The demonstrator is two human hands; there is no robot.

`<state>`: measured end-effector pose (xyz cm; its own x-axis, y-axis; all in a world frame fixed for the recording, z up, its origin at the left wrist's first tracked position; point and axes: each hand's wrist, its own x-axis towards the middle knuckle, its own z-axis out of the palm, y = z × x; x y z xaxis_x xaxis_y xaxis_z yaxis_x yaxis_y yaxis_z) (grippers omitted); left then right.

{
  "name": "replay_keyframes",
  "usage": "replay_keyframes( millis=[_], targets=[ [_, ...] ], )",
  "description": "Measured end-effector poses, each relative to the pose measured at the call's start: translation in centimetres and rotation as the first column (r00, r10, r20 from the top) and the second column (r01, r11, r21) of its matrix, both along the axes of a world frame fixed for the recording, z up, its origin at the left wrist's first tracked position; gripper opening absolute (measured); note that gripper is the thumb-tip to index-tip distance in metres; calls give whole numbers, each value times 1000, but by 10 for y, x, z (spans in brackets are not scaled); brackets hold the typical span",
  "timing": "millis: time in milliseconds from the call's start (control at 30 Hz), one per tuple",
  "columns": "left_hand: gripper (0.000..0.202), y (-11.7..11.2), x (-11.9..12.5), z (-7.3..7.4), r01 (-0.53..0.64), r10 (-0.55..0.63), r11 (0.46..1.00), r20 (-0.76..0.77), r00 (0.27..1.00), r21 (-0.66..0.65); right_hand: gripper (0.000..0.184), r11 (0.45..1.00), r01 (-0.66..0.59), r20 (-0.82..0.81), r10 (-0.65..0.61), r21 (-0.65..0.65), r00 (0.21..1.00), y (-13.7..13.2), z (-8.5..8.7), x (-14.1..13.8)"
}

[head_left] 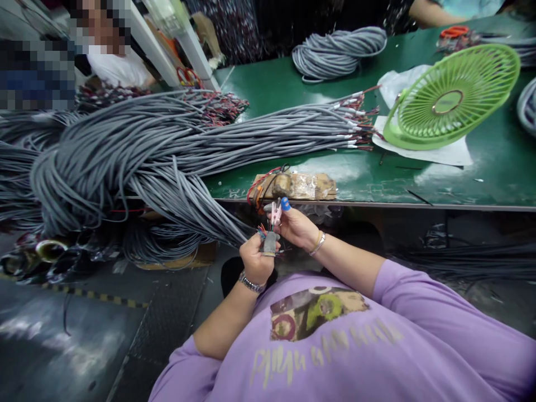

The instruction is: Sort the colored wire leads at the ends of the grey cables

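Observation:
My left hand (pixel 256 261) is closed around the end of a grey cable (pixel 228 226), where thin coloured wires (pixel 262 229) fan out. A grey cover (pixel 270 243) sits on a digit of that hand. Just to the right and slightly higher, my right hand (pixel 298 228) pinches a small pink tool (pixel 276 214), its exact kind unclear. One of its fingertips wears a blue finger cot (pixel 285 204). The tool is close to the wires; whether it touches them cannot be made out.
A wooden block (pixel 314 186) with wires lies at the edge of the green table (pixel 486 184). Bundled grey cables (pixel 96 145) cover the left side. Beyond are a green fan (pixel 452 97), a cable coil (pixel 339 51) and orange-handled scissors (pixel 454 32). Other people sit behind.

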<state>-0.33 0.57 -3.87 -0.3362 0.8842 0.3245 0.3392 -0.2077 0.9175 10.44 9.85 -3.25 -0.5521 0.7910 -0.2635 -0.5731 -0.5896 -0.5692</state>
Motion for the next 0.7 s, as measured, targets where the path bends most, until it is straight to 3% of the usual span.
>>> replay_keyframes(
  millis=[200, 400, 633, 700],
  targets=[
    [9, -4, -1, -6, 0, 0, 1000, -32, 999, -25, 45, 999, -13, -41, 11, -39, 999, -2, -2, 0],
    [9, -12, -3, 0, -29, 29, 999, -4, 1000, -15, 54, 995, -69, -25, 68, -67, 997, -5, 6, 6],
    [9, -12, -3, 9, -39, 41, 999, -50, 998, 31, 26, 996, -74, -15, 75, 43, 997, -7, 8, 11],
    [9, -9, -2, 8, -30, 31, 999, -36, 999, 28, 25, 995, -59, -22, 61, 81, 998, -8, 7, 12]
  ],
)
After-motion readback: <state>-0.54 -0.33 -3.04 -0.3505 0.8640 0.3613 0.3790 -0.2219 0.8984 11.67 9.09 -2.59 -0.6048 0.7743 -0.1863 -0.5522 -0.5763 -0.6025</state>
